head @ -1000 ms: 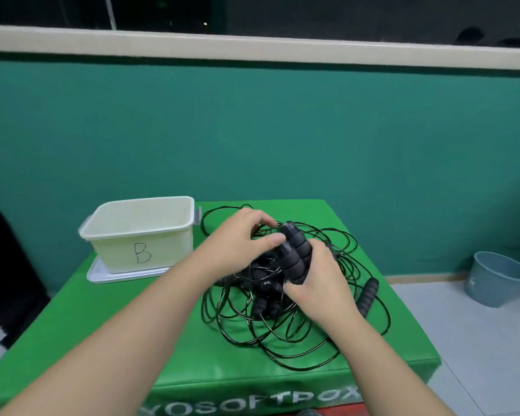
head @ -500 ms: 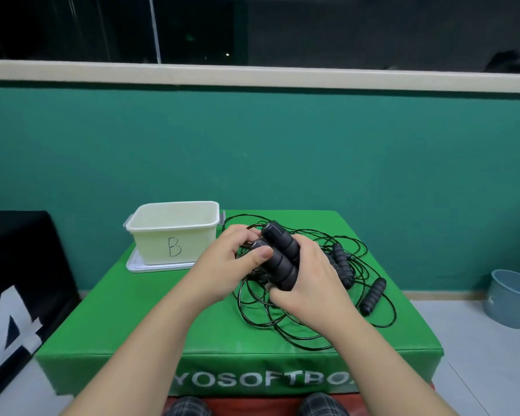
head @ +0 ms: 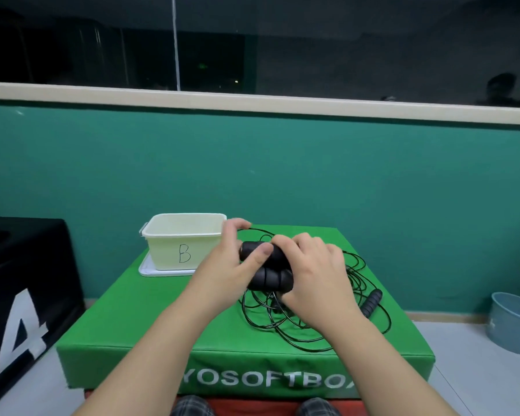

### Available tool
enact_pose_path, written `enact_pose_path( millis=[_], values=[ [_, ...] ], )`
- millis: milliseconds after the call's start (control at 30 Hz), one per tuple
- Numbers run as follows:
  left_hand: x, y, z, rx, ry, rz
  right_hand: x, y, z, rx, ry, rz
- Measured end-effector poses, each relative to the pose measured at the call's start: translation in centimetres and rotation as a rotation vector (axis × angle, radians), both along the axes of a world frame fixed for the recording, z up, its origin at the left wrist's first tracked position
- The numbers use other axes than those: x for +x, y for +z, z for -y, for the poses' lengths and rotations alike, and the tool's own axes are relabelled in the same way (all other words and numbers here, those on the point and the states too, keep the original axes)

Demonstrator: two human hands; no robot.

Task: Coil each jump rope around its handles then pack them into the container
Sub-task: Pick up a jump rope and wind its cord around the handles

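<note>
Two black ribbed jump rope handles (head: pixel 267 267) lie side by side between my hands, lifted above the green soft box (head: pixel 168 322). My right hand (head: pixel 315 274) grips them from the right. My left hand (head: pixel 227 259) holds their left end, thumb across the upper handle, fingers pinching a thin black cord near the container. A tangle of black rope (head: pixel 300 322) lies on the box under my hands. Another black handle (head: pixel 372 302) rests at the right of the pile. The pale container (head: pixel 162 256) marked B stands open at the back left.
The container sits on its white lid (head: pixel 150 270). A black soft box (head: pixel 24 289) with a white 4 stands at the left. A blue-grey bucket (head: pixel 514 321) is on the floor at the right. A teal wall runs behind the green box.
The two handles have turned from slanting to nearly level between my hands. My left fingers have lifted toward the container with the cord. The camera has pulled back and up.
</note>
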State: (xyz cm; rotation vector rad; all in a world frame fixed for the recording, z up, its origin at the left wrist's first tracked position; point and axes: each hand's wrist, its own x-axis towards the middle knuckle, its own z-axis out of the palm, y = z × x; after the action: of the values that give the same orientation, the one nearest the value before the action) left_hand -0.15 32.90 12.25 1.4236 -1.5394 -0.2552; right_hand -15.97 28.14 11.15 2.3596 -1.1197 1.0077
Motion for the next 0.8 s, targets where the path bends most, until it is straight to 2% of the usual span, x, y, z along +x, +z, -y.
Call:
enact_pose_path(
  millis=[67, 200, 333, 400, 567, 700, 800],
  values=[
    [-0.5, 0.3, -0.3, -0.055, 0.087, 0.104, 0.2, 0.1, -0.3, -0.033, 0.022, 0.008],
    [-0.1, 0.5, -0.3, -0.1, 0.102, 0.049, -0.1, 0.1, -0.6, 0.002, 0.021, 0.013],
    [0.5, 0.6, -0.2, -0.142, 0.129, -0.053, -1.1, 1.1, -0.7, 0.153, -0.018, -0.184],
    [0.4, 0.5, -0.2, -0.135, 0.113, -0.067, -1.9, 1.6, -0.5, 0.256, 0.014, -0.179],
    [0.1, -0.2, 0.0, -0.102, 0.04, -0.072, -2.5, 1.7, -0.3, 0.262, -0.001, -0.143],
    [1.5, -0.3, -0.3, -0.095, 0.076, 0.009, -3.4, 1.4, 0.3, 0.263, -0.035, -0.075],
    [2.5, -0.7, -0.5, -0.054, 0.104, 0.193, -4.5, 1.3, 1.4, 0.255, -0.038, -0.042]
  ],
)
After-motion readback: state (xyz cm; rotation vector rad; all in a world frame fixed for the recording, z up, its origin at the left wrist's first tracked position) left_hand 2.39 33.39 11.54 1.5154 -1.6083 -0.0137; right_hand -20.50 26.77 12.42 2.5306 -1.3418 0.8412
